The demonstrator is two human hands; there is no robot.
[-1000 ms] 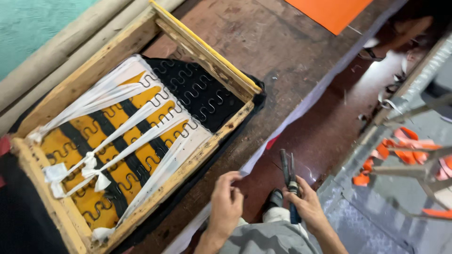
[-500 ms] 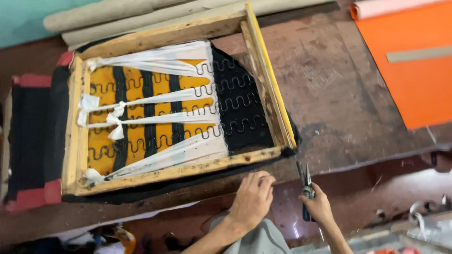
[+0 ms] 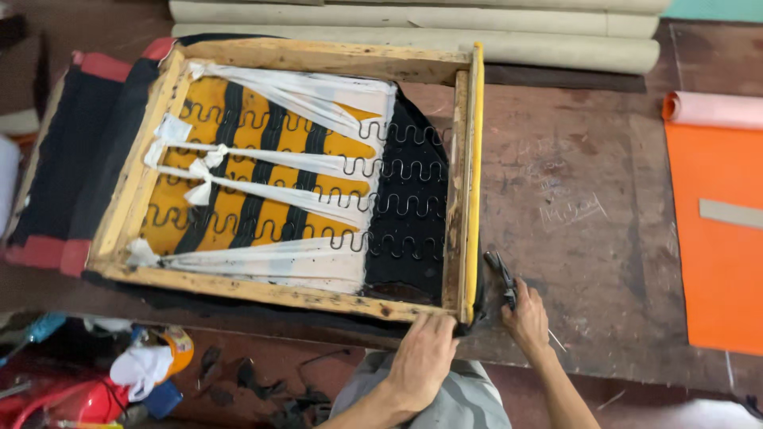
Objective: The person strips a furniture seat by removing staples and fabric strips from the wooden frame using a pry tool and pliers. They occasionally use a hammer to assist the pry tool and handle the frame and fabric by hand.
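A wooden seat frame lies upside down on the brown workbench, with zigzag springs, white tie strips and yellow, black and red fabric beneath. My left hand grips the frame's near right corner. Just to the right of that corner, my right hand holds dark pliers, their jaws pointing up beside the frame's yellow side edge.
Rolled beige material lies along the far edge of the bench. An orange sheet with a pink roll covers the right end. Rags, a red object and dark scraps litter the floor at lower left.
The view has swung so the frame now lies level ahead. My left hand moved onto the frame's near corner, and my right hand brought the pliers up to the bench beside it.
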